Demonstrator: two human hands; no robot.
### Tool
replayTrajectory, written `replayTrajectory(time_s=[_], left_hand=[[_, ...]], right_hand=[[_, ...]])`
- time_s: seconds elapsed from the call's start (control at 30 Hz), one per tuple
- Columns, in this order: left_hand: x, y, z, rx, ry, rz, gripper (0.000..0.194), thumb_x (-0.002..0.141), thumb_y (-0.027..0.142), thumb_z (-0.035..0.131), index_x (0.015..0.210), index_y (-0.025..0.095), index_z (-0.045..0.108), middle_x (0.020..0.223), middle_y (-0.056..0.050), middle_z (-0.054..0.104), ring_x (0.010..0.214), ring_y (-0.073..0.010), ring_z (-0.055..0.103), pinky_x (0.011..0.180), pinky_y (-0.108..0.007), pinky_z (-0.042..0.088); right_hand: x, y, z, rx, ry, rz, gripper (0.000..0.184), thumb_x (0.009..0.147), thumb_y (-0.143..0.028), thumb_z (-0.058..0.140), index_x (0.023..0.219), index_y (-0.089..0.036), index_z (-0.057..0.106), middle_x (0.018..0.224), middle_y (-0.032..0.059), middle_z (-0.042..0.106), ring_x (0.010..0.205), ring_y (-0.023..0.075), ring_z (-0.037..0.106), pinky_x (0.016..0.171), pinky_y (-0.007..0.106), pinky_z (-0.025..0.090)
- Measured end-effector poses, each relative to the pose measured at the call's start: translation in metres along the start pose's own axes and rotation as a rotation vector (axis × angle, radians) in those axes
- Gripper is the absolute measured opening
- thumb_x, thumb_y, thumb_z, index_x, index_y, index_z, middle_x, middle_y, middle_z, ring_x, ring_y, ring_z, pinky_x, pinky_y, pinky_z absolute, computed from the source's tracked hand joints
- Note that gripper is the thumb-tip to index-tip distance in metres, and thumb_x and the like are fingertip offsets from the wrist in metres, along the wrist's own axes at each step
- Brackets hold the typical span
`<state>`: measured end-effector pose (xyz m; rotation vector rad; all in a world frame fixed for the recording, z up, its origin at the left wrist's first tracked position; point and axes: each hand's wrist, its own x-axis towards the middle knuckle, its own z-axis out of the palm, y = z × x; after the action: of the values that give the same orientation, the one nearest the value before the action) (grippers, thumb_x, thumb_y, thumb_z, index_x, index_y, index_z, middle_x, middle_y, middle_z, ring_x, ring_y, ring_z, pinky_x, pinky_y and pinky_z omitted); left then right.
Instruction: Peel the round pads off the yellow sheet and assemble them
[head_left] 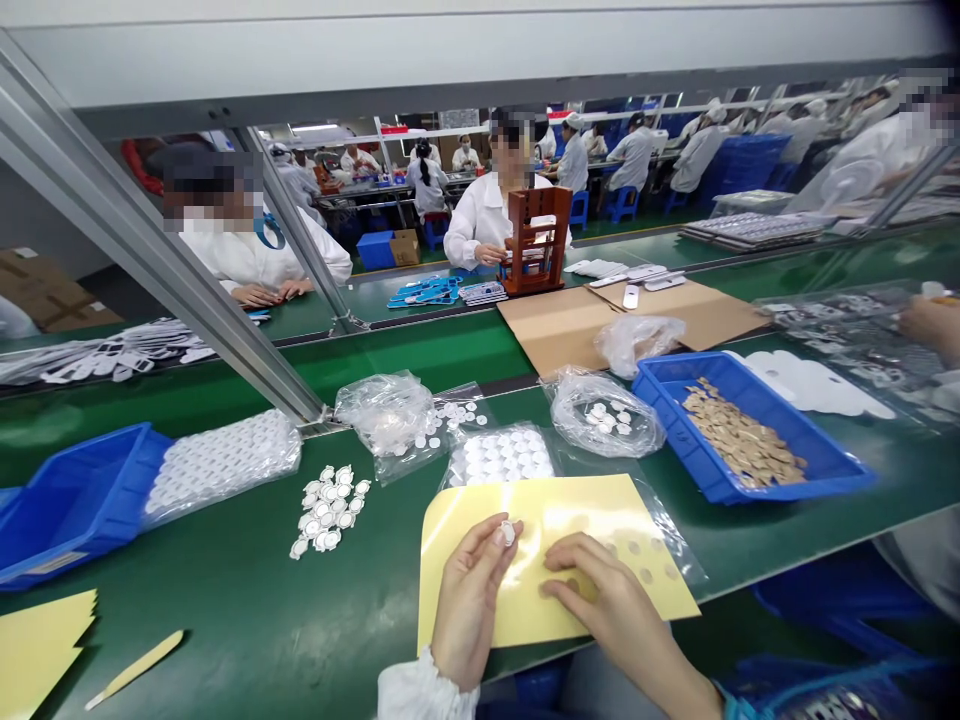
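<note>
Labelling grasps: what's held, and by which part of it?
Left hand pinches a small round white disc by its edge. Right hand: can't tell.

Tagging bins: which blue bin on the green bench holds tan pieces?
The right-hand blue bin, beyond the right hand: tan pieces lie heaped inside. The left-hand bin shows none.

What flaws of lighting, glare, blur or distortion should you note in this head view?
Head view: white glare streaks the yellow sheet; plastic bags catch highlights; frame edges look stretched; the upper-right corner is darkened; some faces are pixelated; the distant workers lack fine detail.
</note>
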<state>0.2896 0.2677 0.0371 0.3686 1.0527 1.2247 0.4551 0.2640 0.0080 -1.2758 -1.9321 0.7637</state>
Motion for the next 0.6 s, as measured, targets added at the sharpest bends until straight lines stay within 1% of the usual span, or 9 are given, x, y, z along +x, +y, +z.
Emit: replayTrajectory(time_s=[0.07,0.17,0.27,0.4,0.5,0.57,0.6], left_hand=[[-0.002,0.000,0.001,0.000,0.005,-0.009,0.023,0.076,0.023,0.069,0.096,0.012,0.068,0.098,-0.010,0.075,0.109,-0.0243,0.063,0.107,-0.037,0.039],[-0.006,0.000,0.002,-0.008,0.035,-0.031,0.022,0.075,0.022,0.070,0.095,0.012,0.068,0.102,-0.011,0.074,0.110,-0.0246,0.062,0.107,-0.036,0.039],[-0.008,-0.001,0.001,-0.037,0.065,-0.026,0.022,0.076,0.021,0.070,0.096,0.013,0.068,0.104,-0.010,0.073,0.111,-0.0242,0.061,0.106,-0.034,0.041],[-0.008,-0.002,-0.002,-0.063,0.073,-0.023,0.020,0.076,0.021,0.069,0.095,0.012,0.067,0.100,-0.010,0.074,0.110,-0.0243,0.062,0.105,-0.034,0.042],[-0.008,-0.001,-0.003,-0.073,0.067,-0.025,0.019,0.077,0.021,0.068,0.094,0.013,0.067,0.100,-0.009,0.074,0.111,-0.0238,0.061,0.105,-0.033,0.042],[-0.008,-0.001,-0.003,-0.078,0.059,-0.023,0.018,0.077,0.021,0.068,0.094,0.012,0.068,0.099,-0.009,0.075,0.111,-0.0235,0.061,0.105,-0.033,0.041],[-0.008,-0.001,-0.004,-0.080,0.054,-0.021,0.018,0.078,0.021,0.068,0.093,0.012,0.068,0.098,-0.009,0.075,0.110,-0.0235,0.062,0.105,-0.033,0.041]], right_hand=[[0.012,0.001,-0.007,-0.021,0.019,0.032,0.008,0.088,-0.024,0.053,0.086,-0.021,0.059,0.089,0.0032,0.064,0.085,0.0176,0.063,0.074,0.028,0.053],[0.040,0.006,-0.014,-0.065,0.069,0.068,0.012,0.090,-0.022,0.048,0.086,-0.021,0.060,0.091,0.0035,0.064,0.090,0.0178,0.062,0.078,0.029,0.050],[0.071,0.012,-0.014,-0.120,0.084,0.087,0.012,0.088,-0.019,0.049,0.086,-0.020,0.060,0.092,0.0036,0.064,0.087,0.0177,0.062,0.077,0.030,0.049],[0.099,0.011,-0.002,-0.190,0.026,0.051,0.012,0.086,-0.018,0.051,0.089,-0.020,0.062,0.093,0.0024,0.064,0.085,0.0165,0.062,0.075,0.028,0.047],[0.109,0.004,0.011,-0.245,-0.029,0.010,0.008,0.083,-0.020,0.058,0.089,-0.021,0.063,0.091,0.0010,0.064,0.084,0.0158,0.062,0.074,0.026,0.046],[0.112,0.001,0.019,-0.294,-0.038,0.000,0.005,0.081,-0.023,0.062,0.084,-0.020,0.063,0.089,0.0012,0.064,0.084,0.0168,0.061,0.074,0.027,0.044],[0.114,-0.001,0.022,-0.322,-0.036,0.000,0.006,0.080,-0.025,0.063,0.081,-0.019,0.063,0.088,0.0015,0.064,0.085,0.0176,0.061,0.075,0.028,0.043]])
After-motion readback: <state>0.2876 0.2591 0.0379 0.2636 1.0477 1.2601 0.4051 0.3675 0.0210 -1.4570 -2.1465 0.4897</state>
